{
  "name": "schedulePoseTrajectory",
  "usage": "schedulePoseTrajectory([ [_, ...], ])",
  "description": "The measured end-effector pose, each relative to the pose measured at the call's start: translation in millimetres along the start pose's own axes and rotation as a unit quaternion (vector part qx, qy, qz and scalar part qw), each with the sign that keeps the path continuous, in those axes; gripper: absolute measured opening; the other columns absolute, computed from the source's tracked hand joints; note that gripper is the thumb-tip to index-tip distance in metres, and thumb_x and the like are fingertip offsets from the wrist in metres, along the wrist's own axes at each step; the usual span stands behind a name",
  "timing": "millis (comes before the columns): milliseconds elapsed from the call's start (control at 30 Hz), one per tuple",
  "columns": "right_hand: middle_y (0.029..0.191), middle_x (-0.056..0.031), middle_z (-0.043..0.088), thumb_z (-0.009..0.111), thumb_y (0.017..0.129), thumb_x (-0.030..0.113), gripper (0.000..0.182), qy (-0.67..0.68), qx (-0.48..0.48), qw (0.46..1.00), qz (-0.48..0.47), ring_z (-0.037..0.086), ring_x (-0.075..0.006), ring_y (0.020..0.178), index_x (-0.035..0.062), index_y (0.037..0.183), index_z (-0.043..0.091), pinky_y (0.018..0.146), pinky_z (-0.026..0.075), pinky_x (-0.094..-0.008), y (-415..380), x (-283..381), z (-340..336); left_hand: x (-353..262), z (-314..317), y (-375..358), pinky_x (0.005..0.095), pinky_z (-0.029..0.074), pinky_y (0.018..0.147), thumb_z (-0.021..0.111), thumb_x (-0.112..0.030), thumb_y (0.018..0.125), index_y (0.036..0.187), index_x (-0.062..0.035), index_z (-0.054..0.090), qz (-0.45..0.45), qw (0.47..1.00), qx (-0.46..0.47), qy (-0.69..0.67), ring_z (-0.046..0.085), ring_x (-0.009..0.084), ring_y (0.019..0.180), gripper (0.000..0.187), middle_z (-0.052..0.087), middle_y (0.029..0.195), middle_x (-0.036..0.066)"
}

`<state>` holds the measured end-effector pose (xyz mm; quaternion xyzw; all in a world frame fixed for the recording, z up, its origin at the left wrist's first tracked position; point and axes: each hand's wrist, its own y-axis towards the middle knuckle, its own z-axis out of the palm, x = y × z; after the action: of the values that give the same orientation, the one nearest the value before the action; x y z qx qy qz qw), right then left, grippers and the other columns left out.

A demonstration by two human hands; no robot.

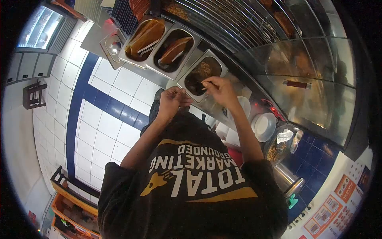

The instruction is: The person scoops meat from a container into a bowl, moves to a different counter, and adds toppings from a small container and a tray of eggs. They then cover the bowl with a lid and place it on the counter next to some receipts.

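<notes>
My left hand (172, 102) is at the near left corner of a metal pan (223, 68), its thumb and fingers pinched together. Whatever it may hold is too small to tell. Over the same pan is my right hand (221, 92), its fingertips closed on something small that I cannot make out. Brown, crumbly food (203, 71) lies in the pan, with a darker area near my fingers. To the left stand two more metal pans: one holds a brown piece and a utensil (175, 51), the other larger brown pieces (149, 36) and metal tongs (148, 48).
Wire racks (223, 24) and a glass-sided case (318, 95) stand beyond the pans. White bowls (264, 126), a clear container of crumbs (277, 151) and a metal cylinder (287, 179) are at the right. An orange crate (73, 211) is at lower left.
</notes>
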<state>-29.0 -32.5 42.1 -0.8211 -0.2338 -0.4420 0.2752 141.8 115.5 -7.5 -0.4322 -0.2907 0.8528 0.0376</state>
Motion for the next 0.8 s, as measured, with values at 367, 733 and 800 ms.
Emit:
schedulePoseTrajectory([
  [367, 0.085, -0.0090, 0.073, 0.068, 0.095, 0.011, 0.016, 0.062, -0.069, 0.995, 0.044, 0.069, -0.0113, 0.071, -0.0019, 0.103, 0.073, 0.062, 0.054, -0.0266, -16.2, 11.3, -1.3, -5.0, 2.8, -3.4, 0.0305, 0.062, 0.069, 0.057, -0.017, 0.104, 0.092, 0.0002, 0.059, 0.002, 1.000, 0.000, -0.005, 0.075, 0.0224, 0.079, 0.021, 0.071, 0.085, 0.013],
  [733, 0.087, -0.0078, 0.073, 0.066, 0.098, 0.013, 0.018, 0.122, -0.152, 0.979, 0.067, 0.067, -0.0104, 0.074, -0.0020, 0.107, 0.072, 0.065, 0.053, -0.0235, -22.0, 7.3, -9.0, 1.5, -3.1, 0.2, 0.0334, 0.064, 0.072, 0.056, -0.018, 0.104, 0.096, -0.0007, 0.059, 0.005, 1.000, 0.016, 0.005, 0.075, 0.0240, 0.082, 0.020, 0.071, 0.088, 0.015],
  [800, 0.088, -0.0078, 0.073, 0.066, 0.099, 0.014, 0.019, 0.126, -0.156, 0.977, 0.078, 0.067, -0.0100, 0.074, -0.0019, 0.106, 0.072, 0.066, 0.053, -0.0235, -22.9, 8.0, -7.0, -1.2, -2.3, 0.4, 0.0336, 0.064, 0.072, 0.056, -0.018, 0.104, 0.096, -0.0006, 0.059, -0.001, 1.000, 0.015, 0.017, 0.075, 0.0241, 0.082, 0.020, 0.071, 0.088, 0.015],
])
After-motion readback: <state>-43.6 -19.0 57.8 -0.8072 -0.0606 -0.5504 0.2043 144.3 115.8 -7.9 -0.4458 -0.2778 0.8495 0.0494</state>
